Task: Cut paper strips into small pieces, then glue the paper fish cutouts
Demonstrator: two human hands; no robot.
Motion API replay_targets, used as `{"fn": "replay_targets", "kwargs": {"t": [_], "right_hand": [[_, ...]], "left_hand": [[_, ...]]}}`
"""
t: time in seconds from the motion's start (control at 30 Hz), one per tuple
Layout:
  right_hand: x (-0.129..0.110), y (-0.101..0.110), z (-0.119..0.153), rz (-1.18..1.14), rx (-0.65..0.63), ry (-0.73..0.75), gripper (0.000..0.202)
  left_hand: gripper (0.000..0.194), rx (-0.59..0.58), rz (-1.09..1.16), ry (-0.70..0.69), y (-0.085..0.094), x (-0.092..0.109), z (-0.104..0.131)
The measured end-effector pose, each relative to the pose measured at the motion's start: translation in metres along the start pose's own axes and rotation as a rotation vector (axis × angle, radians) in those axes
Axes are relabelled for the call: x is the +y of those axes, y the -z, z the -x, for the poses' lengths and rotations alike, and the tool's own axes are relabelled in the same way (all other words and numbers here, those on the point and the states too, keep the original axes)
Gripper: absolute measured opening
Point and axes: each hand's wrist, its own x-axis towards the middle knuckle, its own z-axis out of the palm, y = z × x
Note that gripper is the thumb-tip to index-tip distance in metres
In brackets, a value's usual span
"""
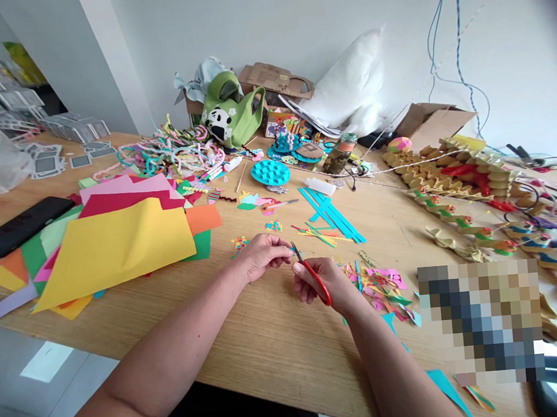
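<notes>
1. From the head view, here's the left hand (pixel 265 256) over the wooden table (pixel 216 335), thumb and fingertips pinched together on a small blue piece (pixel 295 251), too tiny to make out its shape.
2. And on the right, the right hand (pixel 331 278) has its fingers wrapped around red-handled scissors (pixel 321 287), the blades angled up and left, tips right beside the left fingertips and that blue piece.
3. Just beyond the hands, two little heaps of cut bits: a mostly blue heap (pixel 273 225) and, nearer the left wrist, an orange-and-yellow heap (pixel 239 242).
4. Past the scissors, thin coloured strips (pixel 326 235) lie loosely together, with broad blue strips (pixel 340 218) crossing one another behind them.
5. Close by the right forearm, a scatter of bright scraps (pixel 378 285), pink, green and orange among them.
6. Over to the left, a big yellow sheet (pixel 122 249) tops a messy pile of coloured sheets; farther back, a blue disc (pixel 270 172) sits near a green bag (pixel 242 118) with a panda face.
</notes>
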Motion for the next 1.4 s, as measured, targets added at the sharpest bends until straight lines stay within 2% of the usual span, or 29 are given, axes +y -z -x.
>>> {"fn": "replay_targets", "kwargs": {"t": [0.5, 0.8, 1.4], "right_hand": [[-0.0052, -0.0031, 0.0027, -0.021, 0.000, 0.005, 0.060], [0.0008, -0.0026, 0.0005, -0.042, -0.005, 0.019, 0.059], [-0.0021, -0.0037, 0.0017, -0.054, -0.009, 0.015, 0.061]], "left_hand": [[0.017, -0.038, 0.005, -0.021, 0.0025, -0.0041, -0.0022], [0.018, -0.034, 0.017, -0.023, 0.0019, -0.0051, -0.0029], [0.018, -0.013, 0.037, -0.019, 0.0013, -0.0048, -0.0034]]}}
